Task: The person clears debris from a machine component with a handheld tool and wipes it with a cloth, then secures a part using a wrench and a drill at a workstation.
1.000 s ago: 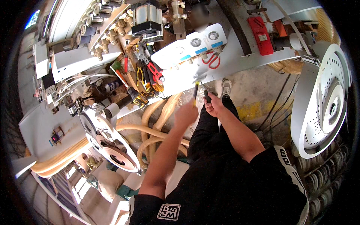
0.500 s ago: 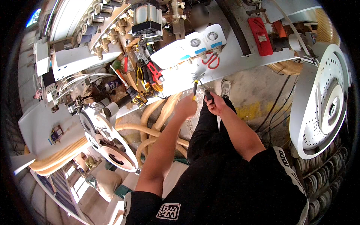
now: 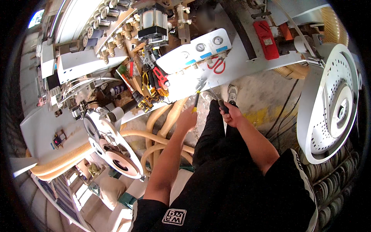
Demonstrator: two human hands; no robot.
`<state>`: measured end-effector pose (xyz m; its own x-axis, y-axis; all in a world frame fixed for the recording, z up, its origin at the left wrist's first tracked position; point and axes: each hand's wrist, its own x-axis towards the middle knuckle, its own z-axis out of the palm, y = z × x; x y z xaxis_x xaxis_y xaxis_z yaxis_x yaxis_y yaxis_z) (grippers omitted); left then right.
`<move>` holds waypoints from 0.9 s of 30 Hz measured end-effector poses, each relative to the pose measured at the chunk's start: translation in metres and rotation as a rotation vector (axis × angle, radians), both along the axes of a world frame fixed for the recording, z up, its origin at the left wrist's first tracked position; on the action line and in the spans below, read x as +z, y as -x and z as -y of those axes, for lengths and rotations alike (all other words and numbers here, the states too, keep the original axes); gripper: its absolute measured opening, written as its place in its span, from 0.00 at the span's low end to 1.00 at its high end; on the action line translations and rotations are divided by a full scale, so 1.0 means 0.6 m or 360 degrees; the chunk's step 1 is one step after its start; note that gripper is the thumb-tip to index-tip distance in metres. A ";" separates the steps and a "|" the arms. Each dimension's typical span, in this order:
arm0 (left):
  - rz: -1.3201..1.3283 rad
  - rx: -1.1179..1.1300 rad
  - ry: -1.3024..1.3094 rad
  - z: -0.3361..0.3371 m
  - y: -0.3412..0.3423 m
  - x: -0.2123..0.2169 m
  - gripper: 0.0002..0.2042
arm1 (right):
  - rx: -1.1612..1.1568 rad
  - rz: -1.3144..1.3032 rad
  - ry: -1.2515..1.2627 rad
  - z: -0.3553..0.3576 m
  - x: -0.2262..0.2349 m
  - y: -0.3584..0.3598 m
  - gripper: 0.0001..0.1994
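My left hand [image 3: 187,118] is closed around a yellow-and-black-handled tool [image 3: 196,99] that points up toward the bench edge. Its metal end blurs into the bright glare, so its exact kind is unclear. Closed too, my right hand [image 3: 232,115] grips a screwdriver [image 3: 223,106] by its dark handle, its thin shaft slanting up and left. The two tool ends come close together just off the front edge of the white bench [image 3: 243,71]; whether they touch, or hold some small part between them, I cannot make out.
Red-handled scissors [image 3: 219,66] lie below a white gauge panel [image 3: 195,51]. Assorted pliers and hand tools [image 3: 152,79] crowd the bench to the left, and a red case [image 3: 266,40] lies at right. Large white wheel housings [image 3: 326,104] flank me; ribbed hoses [image 3: 170,120] run below.
Both hands have come slightly down toward me, with their tools still held. My right hand has also shifted to the right, so the handles stand farther apart.
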<state>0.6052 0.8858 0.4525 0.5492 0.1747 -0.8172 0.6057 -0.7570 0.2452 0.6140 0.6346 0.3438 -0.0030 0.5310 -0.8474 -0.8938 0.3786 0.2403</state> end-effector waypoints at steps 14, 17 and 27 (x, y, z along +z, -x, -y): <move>0.0244 -0.0354 -0.0426 0.041 -0.081 -0.017 0.25 | 0.0323 0.0301 0.0589 0.125 0.034 0.051 0.19; 0.0139 -0.0571 -0.0468 0.058 -0.032 -0.006 0.25 | 0.0308 0.0354 0.0555 0.131 0.027 0.051 0.20; -0.0497 -0.0144 -0.0641 -0.092 0.338 0.035 0.18 | 0.0457 0.0782 0.0301 0.107 0.093 -0.021 0.20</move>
<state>0.4025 0.9410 0.4737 0.3172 0.4725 -0.8223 0.5313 -0.8067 -0.2587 0.6265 0.5704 0.3997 0.2921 0.4067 -0.8656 -0.9561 0.1016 -0.2749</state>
